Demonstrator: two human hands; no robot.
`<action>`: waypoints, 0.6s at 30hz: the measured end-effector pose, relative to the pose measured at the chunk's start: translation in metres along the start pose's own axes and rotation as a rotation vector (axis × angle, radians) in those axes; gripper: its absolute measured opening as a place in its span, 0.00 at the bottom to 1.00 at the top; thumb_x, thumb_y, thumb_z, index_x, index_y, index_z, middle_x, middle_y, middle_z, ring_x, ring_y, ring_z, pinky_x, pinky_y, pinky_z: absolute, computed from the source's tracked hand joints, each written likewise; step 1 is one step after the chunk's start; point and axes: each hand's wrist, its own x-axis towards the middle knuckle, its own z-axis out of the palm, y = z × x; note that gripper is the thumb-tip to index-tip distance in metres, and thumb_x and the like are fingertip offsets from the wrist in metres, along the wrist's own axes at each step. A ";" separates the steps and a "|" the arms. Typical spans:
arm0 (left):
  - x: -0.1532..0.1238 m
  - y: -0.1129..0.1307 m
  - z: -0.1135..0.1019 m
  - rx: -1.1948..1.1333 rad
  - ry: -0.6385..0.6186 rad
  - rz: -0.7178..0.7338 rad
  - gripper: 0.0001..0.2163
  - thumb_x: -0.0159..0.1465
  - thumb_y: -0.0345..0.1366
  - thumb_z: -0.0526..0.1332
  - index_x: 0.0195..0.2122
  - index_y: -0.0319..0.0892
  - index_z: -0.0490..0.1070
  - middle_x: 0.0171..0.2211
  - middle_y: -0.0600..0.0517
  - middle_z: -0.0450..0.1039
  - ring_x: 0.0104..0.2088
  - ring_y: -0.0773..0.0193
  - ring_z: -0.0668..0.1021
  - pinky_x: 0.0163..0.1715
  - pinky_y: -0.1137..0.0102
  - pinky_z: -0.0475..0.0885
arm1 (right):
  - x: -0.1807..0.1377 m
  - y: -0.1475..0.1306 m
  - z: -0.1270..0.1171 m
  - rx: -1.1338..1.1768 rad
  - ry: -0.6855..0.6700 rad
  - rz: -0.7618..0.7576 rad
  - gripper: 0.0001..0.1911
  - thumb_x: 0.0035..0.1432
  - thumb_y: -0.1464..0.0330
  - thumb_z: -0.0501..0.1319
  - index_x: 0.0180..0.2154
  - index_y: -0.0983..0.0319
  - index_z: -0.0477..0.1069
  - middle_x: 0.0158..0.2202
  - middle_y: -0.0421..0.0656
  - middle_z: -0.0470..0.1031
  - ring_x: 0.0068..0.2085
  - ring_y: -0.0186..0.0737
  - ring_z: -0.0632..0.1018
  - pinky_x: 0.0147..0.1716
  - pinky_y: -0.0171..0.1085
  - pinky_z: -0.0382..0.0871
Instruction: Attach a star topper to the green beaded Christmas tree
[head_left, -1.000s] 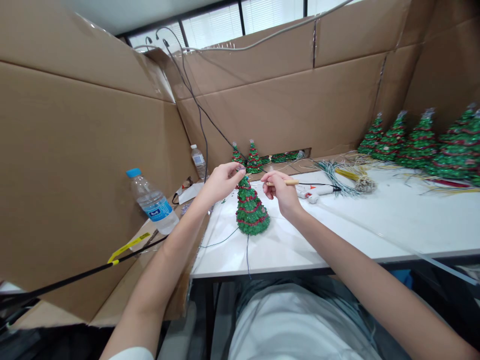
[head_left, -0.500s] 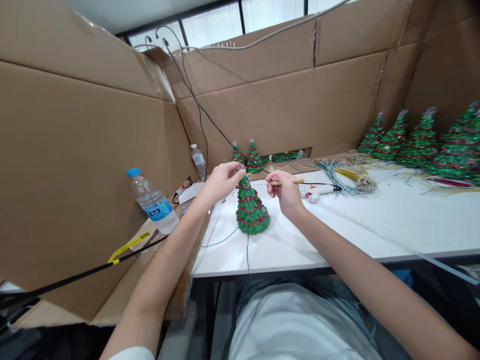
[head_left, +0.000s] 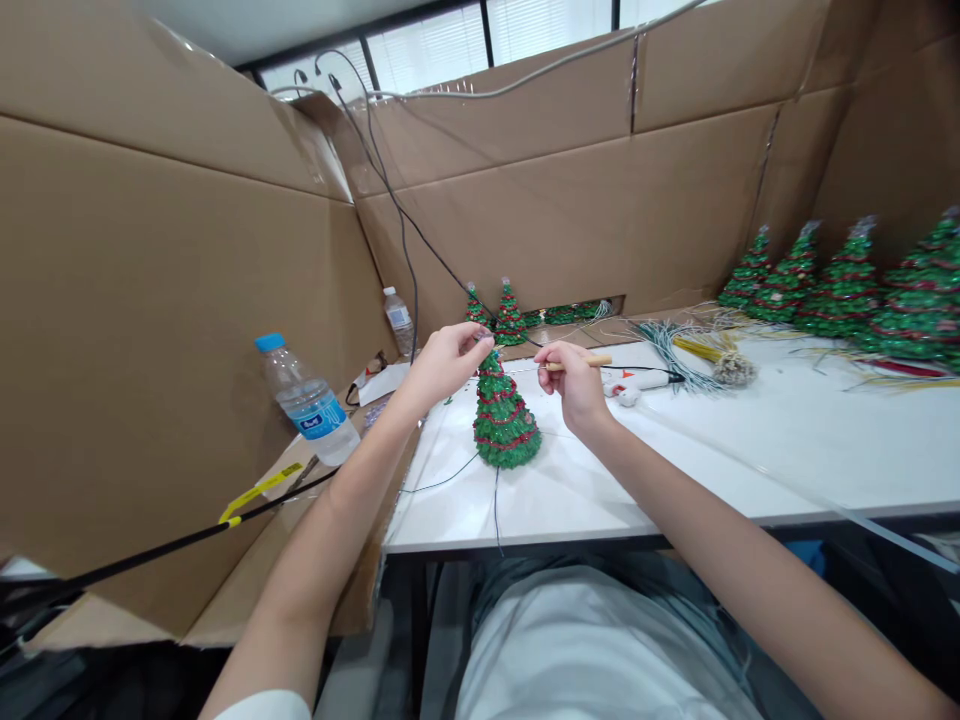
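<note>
A small green tinsel Christmas tree [head_left: 505,420] with red bands stands on the white table [head_left: 750,450] in front of me. My left hand [head_left: 446,362] pinches its tip, fingers closed. My right hand [head_left: 574,380], just right of the tip, is closed on a thin tool with a wooden handle [head_left: 581,364] whose point aims left toward the treetop. A thin wire trails from the tree's base over the table's front edge.
A row of finished trees [head_left: 840,285] lines the right wall. Two small trees [head_left: 499,312] stand at the back. A white glue gun [head_left: 637,383] and a bundle of wires [head_left: 697,355] lie behind my right hand. A water bottle [head_left: 307,403] leans at the left. Cardboard walls surround.
My right hand has drifted slightly right and back from the treetop with the tool. The left hand stays pinched on the tip.
</note>
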 end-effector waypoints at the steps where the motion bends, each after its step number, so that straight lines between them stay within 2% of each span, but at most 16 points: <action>1: 0.000 0.000 0.000 -0.001 0.000 -0.001 0.12 0.63 0.42 0.56 0.36 0.39 0.74 0.25 0.51 0.73 0.25 0.65 0.72 0.25 0.71 0.66 | 0.000 0.000 0.000 -0.002 0.000 -0.004 0.07 0.42 0.67 0.57 0.19 0.62 0.71 0.11 0.36 0.64 0.15 0.28 0.63 0.14 0.29 0.52; 5: 0.000 0.000 0.000 -0.005 -0.009 -0.005 0.12 0.64 0.41 0.56 0.37 0.39 0.74 0.26 0.51 0.74 0.25 0.65 0.73 0.26 0.71 0.67 | -0.001 -0.001 0.001 -0.029 0.039 -0.027 0.11 0.50 0.63 0.55 0.24 0.62 0.72 0.13 0.36 0.65 0.15 0.28 0.63 0.14 0.29 0.53; 10: 0.000 -0.001 -0.001 0.002 -0.011 -0.010 0.12 0.64 0.42 0.56 0.38 0.40 0.75 0.27 0.51 0.75 0.26 0.64 0.74 0.27 0.71 0.68 | -0.003 -0.002 0.003 -0.100 0.035 -0.068 0.17 0.58 0.56 0.54 0.26 0.61 0.70 0.12 0.34 0.61 0.14 0.28 0.61 0.14 0.30 0.52; 18: 0.000 -0.005 -0.002 0.004 -0.060 -0.020 0.14 0.65 0.44 0.55 0.39 0.39 0.74 0.28 0.51 0.75 0.25 0.65 0.74 0.27 0.71 0.68 | -0.004 -0.001 0.005 -0.115 -0.002 -0.114 0.09 0.56 0.59 0.57 0.32 0.56 0.60 0.16 0.30 0.64 0.15 0.27 0.61 0.13 0.29 0.52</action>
